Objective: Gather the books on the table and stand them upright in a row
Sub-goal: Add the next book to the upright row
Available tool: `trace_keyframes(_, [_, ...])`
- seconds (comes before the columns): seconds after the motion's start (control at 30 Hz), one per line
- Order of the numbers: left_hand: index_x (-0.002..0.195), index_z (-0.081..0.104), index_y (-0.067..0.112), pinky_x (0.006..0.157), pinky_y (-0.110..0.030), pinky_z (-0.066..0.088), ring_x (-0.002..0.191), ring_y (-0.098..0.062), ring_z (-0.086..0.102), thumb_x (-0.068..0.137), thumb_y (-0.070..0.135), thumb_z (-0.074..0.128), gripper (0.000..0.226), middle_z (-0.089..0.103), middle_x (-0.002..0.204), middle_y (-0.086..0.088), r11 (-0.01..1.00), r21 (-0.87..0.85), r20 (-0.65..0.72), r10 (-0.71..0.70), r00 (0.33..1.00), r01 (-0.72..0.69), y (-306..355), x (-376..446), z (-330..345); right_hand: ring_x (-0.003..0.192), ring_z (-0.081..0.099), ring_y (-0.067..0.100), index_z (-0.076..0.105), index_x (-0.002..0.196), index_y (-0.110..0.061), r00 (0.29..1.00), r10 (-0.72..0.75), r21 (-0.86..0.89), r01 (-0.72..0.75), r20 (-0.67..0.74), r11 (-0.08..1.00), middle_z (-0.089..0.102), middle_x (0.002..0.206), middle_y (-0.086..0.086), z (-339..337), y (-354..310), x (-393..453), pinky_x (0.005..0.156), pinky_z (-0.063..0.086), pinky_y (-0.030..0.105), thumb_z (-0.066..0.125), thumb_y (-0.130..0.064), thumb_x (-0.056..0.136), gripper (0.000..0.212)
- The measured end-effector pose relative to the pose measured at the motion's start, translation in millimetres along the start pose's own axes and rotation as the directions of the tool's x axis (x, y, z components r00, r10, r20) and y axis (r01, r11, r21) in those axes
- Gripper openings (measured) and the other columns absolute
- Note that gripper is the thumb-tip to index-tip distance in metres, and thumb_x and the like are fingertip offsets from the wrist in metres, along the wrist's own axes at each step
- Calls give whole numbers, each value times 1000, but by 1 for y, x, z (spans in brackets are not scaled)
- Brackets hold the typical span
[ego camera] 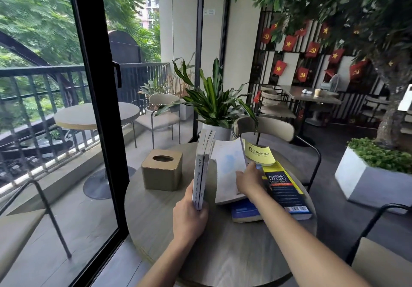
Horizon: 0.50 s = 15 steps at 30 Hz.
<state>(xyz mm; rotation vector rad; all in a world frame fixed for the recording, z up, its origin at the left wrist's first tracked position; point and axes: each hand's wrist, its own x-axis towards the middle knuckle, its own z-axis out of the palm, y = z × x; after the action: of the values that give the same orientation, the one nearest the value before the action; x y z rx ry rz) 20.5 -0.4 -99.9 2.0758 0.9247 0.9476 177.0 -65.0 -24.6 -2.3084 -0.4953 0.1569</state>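
My left hand (189,216) grips the near bottom edge of two white books (203,166) held upright together on the round wooden table (169,226). To their right, my right hand (248,178) holds the right edge of a pale grey-white book (229,171), tilting it up off the pile. Under it lies a blue book (244,213), flat. A black and yellow book (283,186) lies flat at the right, partly under my right forearm. A yellow book (259,154) lies flat behind it.
A tan tissue box (162,169) stands on the table left of the upright books. A beige chair (265,128) and a potted plant (214,102) are behind the table. A glass door frame (98,108) runs along the left, a white planter (367,179) stands right.
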Motion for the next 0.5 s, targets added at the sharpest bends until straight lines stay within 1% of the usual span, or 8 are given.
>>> trace_keyframes(0.07, [143, 47, 19, 72, -36, 47, 91, -38, 63, 82, 12, 63, 64, 73, 102, -12, 1000, -18, 4, -2, 1000, 3, 0, -1, 0, 117, 53, 35, 42, 129, -3, 993, -73, 207, 90, -90, 974, 52, 131, 14, -3, 3, -19, 75, 42, 32, 49, -17, 100, 33])
trace_keyframes(0.1, [144, 46, 20, 71, -36, 47, 91, -38, 63, 82, 12, 62, 65, 73, 101, -11, 1000, -27, 1, 1, 1000, -1, 0, -1, 0, 112, 55, 33, 42, 126, -4, 982, -111, 305, 153, -150, 940, 55, 126, 13, -2, 5, -28, 71, 43, 32, 50, -17, 100, 30])
trace_keyframes(0.13, [144, 46, 20, 70, -34, 46, 91, -38, 63, 81, 11, 62, 66, 73, 100, -11, 999, -34, -2, 2, 1000, -2, 0, -2, -1, 107, 58, 30, 42, 124, -5, 971, -141, 390, 207, -192, 897, 57, 121, 12, 0, 8, -33, 71, 46, 34, 51, -16, 99, 29])
trace_keyframes(0.2, [144, 46, 21, 66, -30, 39, 91, -38, 63, 81, 10, 62, 66, 73, 99, -10, 999, -40, -4, 2, 1000, -2, 1, -3, -1, 100, 60, 25, 39, 126, -7, 964, -182, 503, 257, -194, 826, 60, 117, 9, 8, 13, -40, 76, 49, 35, 54, -13, 97, 33])
trace_keyframes(0.27, [146, 43, 22, 67, -29, 39, 93, -37, 64, 79, 10, 62, 71, 73, 101, -9, 999, -43, -3, 17, 1000, -18, 2, -3, -2, 98, 61, 25, 38, 129, -12, 965, -225, 509, 262, -135, 820, 63, 113, 7, 17, 16, -45, 77, 45, 30, 54, -7, 95, 38])
trace_keyframes(0.37, [154, 25, 32, 68, -34, 46, 91, -38, 64, 74, 10, 60, 90, 73, 102, -8, 997, -65, 2, 41, 999, -40, 3, -2, -2, 99, 61, 22, 43, 130, -12, 957, -275, 485, 283, -90, 827, 64, 110, 5, 31, 20, -50, 76, 43, 29, 55, -5, 94, 38])
trace_keyframes(0.43, [155, 19, 35, 65, -34, 45, 89, -38, 64, 73, 12, 59, 95, 73, 101, -7, 997, -57, 5, 57, 998, -56, 2, -2, -3, 108, 61, 24, 44, 131, -10, 951, -298, 503, 301, -88, 810, 65, 117, 7, 36, 18, -52, 88, 47, 35, 56, -7, 94, 39])
trace_keyframes(0.5, [154, 24, 34, 63, -31, 39, 90, -38, 64, 72, 14, 61, 92, 73, 103, -6, 996, -49, 3, 71, 997, -71, 1, -1, -3, 119, 57, 20, 42, 135, -14, 945, -325, 556, 294, -44, 778, 61, 126, 5, 36, 15, -54, 101, 45, 38, 56, -8, 93, 44])
